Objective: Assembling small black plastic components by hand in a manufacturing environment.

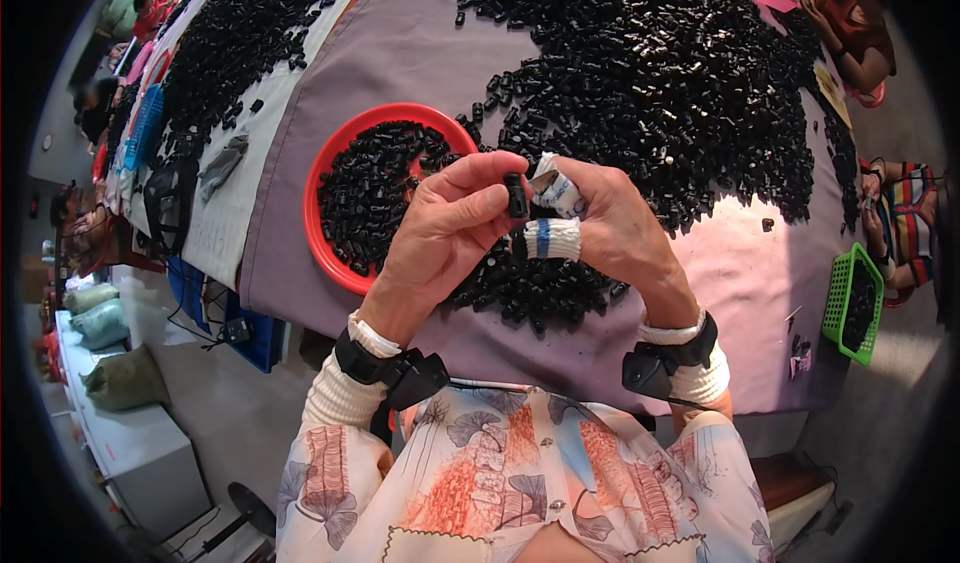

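Note:
My left hand (440,228) pinches a small black cylindrical plastic part (517,198) between thumb and fingers, holding it upright above the table. Close against its right side is my right hand (625,238), with fingers curled in. White wraps with blue marks cover its thumb (552,239) and forefinger (558,189). Whether those fingertips hold anything is hidden. Below and behind the hands lies a heap of similar black parts (540,288). Just left of my left hand, a round red tray (318,225) holds many more of them.
A large pile of black parts (650,83) spreads over the mauve tablecloth (330,83). Another pile (240,53) lies on a pale cloth at far left. A green basket (850,303) stands at the right edge. Other people sit around the table, one in a striped garment (912,213).

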Motion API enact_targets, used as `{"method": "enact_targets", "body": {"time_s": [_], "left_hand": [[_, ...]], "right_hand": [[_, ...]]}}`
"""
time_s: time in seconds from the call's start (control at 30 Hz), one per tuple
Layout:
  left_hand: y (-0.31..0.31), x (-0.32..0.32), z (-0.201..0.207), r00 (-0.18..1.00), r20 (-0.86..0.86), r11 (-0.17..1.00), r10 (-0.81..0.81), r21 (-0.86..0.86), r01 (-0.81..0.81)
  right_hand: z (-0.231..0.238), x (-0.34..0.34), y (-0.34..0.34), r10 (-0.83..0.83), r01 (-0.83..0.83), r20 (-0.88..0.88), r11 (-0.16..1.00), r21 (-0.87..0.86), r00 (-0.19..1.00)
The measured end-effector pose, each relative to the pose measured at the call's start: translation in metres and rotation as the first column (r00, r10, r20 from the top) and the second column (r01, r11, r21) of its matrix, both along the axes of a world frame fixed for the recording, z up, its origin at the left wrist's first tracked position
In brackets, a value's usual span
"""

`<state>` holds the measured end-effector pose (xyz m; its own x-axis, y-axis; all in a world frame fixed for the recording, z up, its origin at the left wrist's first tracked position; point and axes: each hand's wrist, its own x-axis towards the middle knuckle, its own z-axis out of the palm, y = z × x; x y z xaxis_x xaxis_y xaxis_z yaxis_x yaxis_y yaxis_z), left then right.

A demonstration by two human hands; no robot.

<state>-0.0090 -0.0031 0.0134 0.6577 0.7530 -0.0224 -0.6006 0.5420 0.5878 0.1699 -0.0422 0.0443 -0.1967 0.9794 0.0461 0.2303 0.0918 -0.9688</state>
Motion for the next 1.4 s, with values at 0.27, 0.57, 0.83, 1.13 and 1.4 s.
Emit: {"method": "enact_targets", "body": {"time_s": [0.27, 0.57, 0.83, 1.13, 1.4], "left_hand": [[-0.0008, 0.0017, 0.0047, 1.000, -0.017, 0.999, -0.026, 0.037, 0.027], [-0.0016, 0.0026, 0.0047, 0.999, -0.040, 0.998, -0.019, 0.056, 0.021], [-0.0001, 0.0029, 0.0034, 0.998, -0.049, 0.997, -0.031, 0.064, 0.034], [-0.0015, 0.0037, 0.0043, 0.995, -0.095, 0.998, -0.013, 0.058, 0.018], [-0.0028, 0.0048, 0.0088, 0.984, -0.178, 0.992, 0.015, 0.128, 0.008]], "right_hand": [[-0.0021, 0.0026, 0.0036, 0.053, -0.053, 0.070, 0.999, -0.001, 0.996], [-0.0038, 0.0030, 0.0036, 0.056, -0.055, 0.072, 0.998, -0.010, 0.996], [-0.0021, 0.0040, 0.0032, 0.062, -0.059, 0.093, 0.998, -0.034, 0.994], [-0.0040, 0.0038, 0.0023, 0.074, -0.074, 0.165, 0.997, -0.006, 0.983], [-0.0037, 0.0042, -0.0009, 0.101, -0.101, 0.085, 0.995, -0.004, 0.991]]}}
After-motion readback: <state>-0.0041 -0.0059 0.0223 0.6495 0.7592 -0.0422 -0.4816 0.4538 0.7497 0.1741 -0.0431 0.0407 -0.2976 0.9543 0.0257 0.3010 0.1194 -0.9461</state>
